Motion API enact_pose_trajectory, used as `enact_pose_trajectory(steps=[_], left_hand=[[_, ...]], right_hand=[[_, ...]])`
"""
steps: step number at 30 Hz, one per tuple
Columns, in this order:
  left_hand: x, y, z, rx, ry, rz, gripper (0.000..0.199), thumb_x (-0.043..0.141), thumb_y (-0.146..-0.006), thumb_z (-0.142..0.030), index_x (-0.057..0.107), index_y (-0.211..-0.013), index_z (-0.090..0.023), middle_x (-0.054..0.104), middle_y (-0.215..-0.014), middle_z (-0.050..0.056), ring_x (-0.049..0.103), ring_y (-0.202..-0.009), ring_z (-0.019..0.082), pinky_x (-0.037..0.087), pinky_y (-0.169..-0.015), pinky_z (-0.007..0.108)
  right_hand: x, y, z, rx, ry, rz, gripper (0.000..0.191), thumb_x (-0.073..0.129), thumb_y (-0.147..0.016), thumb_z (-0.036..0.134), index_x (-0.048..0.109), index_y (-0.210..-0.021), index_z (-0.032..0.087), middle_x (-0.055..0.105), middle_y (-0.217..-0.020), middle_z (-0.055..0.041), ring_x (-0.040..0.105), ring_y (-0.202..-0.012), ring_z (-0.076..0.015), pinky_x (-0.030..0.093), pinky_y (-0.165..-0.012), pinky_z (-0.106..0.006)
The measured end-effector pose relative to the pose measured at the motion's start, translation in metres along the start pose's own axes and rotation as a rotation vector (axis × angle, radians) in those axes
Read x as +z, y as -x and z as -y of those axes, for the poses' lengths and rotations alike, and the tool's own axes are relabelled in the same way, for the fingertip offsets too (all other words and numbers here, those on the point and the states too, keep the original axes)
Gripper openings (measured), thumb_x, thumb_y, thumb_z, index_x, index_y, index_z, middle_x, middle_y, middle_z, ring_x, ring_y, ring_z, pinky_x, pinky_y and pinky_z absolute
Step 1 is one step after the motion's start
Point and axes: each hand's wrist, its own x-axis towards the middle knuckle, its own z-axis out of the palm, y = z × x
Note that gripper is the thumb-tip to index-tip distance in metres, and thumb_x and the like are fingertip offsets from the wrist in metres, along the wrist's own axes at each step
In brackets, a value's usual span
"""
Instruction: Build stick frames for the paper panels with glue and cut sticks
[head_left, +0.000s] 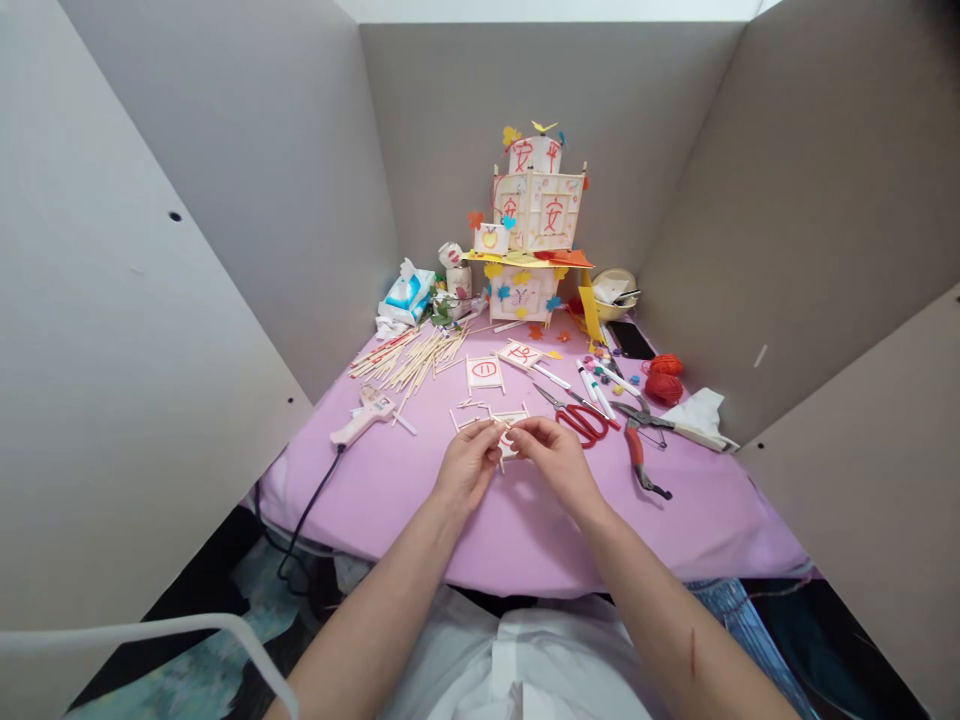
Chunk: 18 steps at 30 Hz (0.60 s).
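Note:
My left hand (471,458) and my right hand (553,452) meet near the middle of the table, thumbs and forefingers pinched close together. Whatever lies between the fingertips is small, pale and mostly covered; I cannot make out its kind. Just beneath the hands is a small stick-framed paper panel (512,452), partly hidden by the fingers. A few short stick pieces (471,404) lie just beyond my left hand. Farther back are another framed panel (485,373) with a red mark and a tilted one (520,353) with a red character.
A tiered paper-and-stick lantern (523,290) stands at the back. Left are wooden sticks (424,362) and a corded glue gun (364,418). Right lie red-handled scissors (583,422), pliers (636,455), markers (596,392), red yarn (664,386) and a phone (631,340). Grey partitions (495,90) surround the table.

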Motion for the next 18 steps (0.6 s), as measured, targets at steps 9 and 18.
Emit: enact_pose_trajectory(steps=[9, 18], left_hand=[[0.011, 0.013, 0.008, 0.071, -0.088, -0.030, 0.013, 0.072, -0.069, -0.025, 0.069, -0.078, -0.016, 0.064, -0.079, 0.002, 0.054, -0.069, 0.008, 0.040, -0.059, 0.018], [0.010, 0.025, -0.033, 0.228, -0.976, 0.314, 0.007, 0.069, -0.071, -0.020, 0.074, -0.074, -0.024, 0.068, -0.079, 0.005, 0.057, -0.077, 0.018, 0.041, -0.073, 0.024]], right_hand=[[-0.002, 0.006, 0.003, -0.086, 0.144, -0.053, 0.020, 0.056, -0.081, 0.037, 0.062, -0.079, 0.018, 0.063, -0.071, -0.0013, 0.055, -0.063, -0.0133, 0.044, -0.059, -0.025], [-0.034, 0.021, 0.039, -0.318, 0.855, 0.266, 0.015, 0.051, -0.085, 0.019, 0.063, -0.076, 0.018, 0.063, -0.072, -0.0030, 0.055, -0.065, -0.0140, 0.038, -0.059, -0.025]])
